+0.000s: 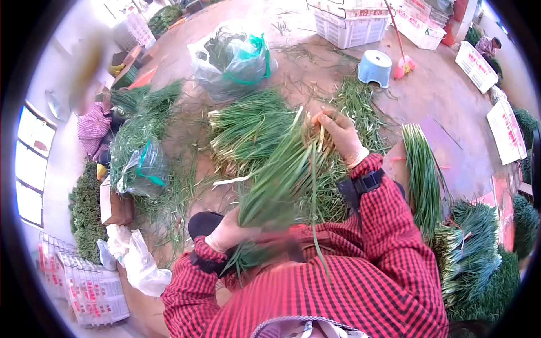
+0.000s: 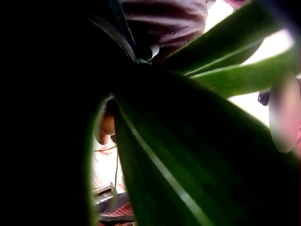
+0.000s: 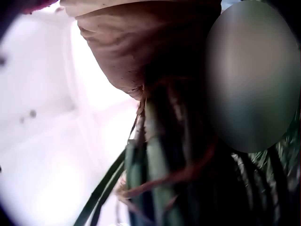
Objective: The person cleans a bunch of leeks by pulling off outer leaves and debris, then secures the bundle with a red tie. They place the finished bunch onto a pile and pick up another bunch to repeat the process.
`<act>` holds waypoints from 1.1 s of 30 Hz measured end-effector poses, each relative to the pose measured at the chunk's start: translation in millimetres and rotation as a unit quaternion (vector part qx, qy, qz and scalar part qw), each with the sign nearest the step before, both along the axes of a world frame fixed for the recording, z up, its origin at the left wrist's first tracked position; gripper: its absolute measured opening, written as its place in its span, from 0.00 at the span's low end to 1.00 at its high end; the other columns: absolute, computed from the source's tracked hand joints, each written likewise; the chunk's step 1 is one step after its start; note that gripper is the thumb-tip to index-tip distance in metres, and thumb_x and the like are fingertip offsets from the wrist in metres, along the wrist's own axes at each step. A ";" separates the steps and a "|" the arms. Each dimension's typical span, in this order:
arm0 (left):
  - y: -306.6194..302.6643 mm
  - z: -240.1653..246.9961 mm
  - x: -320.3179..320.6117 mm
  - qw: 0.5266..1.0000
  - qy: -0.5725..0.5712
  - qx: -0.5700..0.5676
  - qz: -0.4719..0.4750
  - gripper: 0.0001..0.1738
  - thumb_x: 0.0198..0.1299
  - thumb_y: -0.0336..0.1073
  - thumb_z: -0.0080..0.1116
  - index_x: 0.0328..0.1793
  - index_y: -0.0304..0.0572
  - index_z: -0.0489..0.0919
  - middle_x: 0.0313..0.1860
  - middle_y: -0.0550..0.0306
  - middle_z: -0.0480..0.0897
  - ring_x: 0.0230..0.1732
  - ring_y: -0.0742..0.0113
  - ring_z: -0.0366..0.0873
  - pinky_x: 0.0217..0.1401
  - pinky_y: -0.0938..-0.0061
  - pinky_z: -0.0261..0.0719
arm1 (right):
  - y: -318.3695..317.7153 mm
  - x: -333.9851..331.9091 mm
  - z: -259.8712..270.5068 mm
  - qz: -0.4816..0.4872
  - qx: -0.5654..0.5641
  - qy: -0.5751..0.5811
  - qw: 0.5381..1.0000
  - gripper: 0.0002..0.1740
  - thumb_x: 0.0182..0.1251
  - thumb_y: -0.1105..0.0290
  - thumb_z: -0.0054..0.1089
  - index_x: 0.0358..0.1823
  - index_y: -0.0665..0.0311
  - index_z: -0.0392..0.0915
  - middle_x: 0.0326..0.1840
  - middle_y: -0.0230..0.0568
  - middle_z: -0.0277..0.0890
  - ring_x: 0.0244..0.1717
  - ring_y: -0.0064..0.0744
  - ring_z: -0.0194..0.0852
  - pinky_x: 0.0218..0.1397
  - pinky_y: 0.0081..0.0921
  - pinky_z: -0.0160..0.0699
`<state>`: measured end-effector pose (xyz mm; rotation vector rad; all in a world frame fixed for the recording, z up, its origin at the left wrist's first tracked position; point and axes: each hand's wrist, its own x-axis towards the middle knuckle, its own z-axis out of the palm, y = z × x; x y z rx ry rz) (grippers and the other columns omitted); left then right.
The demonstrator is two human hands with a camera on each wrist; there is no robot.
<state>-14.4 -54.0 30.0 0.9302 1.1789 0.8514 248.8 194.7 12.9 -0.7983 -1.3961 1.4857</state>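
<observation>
A bunch of garlic chives (image 1: 276, 174) slants across the front of the person, its leaves partly blurred. The gloved left hand (image 1: 231, 230) grips it low down among the green leaf ends. At the pale stalk end, the gloved right hand (image 1: 342, 135) pinches stalks between thumb and fingers. Broad dark leaves (image 2: 160, 165) fill much of the left wrist view and hide most of that hand. In the right wrist view, stalks (image 3: 153, 127) come out from under the gloved hand (image 3: 127, 47), and a thin brownish strip (image 3: 164, 181) crosses them.
A loose chive pile (image 1: 248, 127) lies on the floor ahead, with trimmings (image 1: 360, 107) beside it. Bundles (image 1: 470, 248) are stacked at right, near another bundle (image 1: 422, 174). A plastic bag (image 1: 231, 62), blue stool (image 1: 375, 67) and white crates (image 1: 349, 25) stand farther back. Another person (image 1: 93, 129) sits left.
</observation>
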 end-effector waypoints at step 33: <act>-116.0 -69.6 -74.3 0.880 0.359 0.179 0.252 0.34 0.51 0.27 0.68 0.68 0.42 0.73 0.45 0.49 0.87 0.48 0.60 0.88 0.52 0.69 0.83 | -42.7 -14.5 -5.1 0.059 -0.111 0.000 0.992 0.15 0.69 0.69 0.61 0.55 0.66 0.78 0.47 0.42 0.81 0.22 0.25 0.79 0.23 0.22 0.80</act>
